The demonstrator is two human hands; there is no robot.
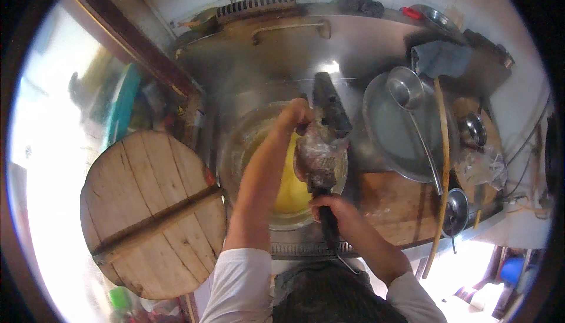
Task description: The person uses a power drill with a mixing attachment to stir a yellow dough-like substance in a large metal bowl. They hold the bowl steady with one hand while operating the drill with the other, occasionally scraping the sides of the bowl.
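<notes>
My right hand (333,211) grips the black rear handle (327,223) of a handheld power tool (324,155). Clear plastic wraps the tool's middle. A cord-like line curves from the handle's lower end. My left hand (301,110) is closed on a dark grip at the tool's front left. Beside that hand, a long black flat part (329,100) extends toward the back. All this is held above a large round pan (240,146) containing a yellow mass (289,195). My left forearm and the tool hide part of it. The tool's lower end cannot be seen.
A round wooden lid (154,217) with a crossbar is at left. To the right, a metal ladle (404,89) rests across a wide basin (375,124), near a wooden board (397,208) and a long wooden stick (442,155). Steam drifts over the steel worktop (366,36).
</notes>
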